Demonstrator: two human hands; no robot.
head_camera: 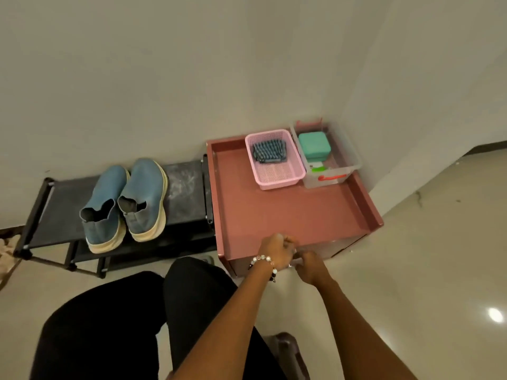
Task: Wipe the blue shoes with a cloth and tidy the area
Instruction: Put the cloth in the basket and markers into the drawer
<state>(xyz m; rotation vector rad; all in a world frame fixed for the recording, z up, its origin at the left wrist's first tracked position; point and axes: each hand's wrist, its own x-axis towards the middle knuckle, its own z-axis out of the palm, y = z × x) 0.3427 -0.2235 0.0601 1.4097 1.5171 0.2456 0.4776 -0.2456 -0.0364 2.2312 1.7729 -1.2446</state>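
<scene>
Both hands meet at the front edge of the pink counter. The left hand and right hand have their fingers curled, though honestly I can't tell what they're gripping, if anything. The blue shoes sit side by side on the black shoe rack. Further back, the striped cloth lies in a pink basket, beside a clear bin.

The room around me is dim and warm-toned, the light soft and even, with only faint shadows. One lamp glares as a small white spot on the glossy floor at my lower right. The wide lens bends the wall lines and stretches the edges. My left hand and right hand are slightly blurred; the whole picture looks soft.
</scene>
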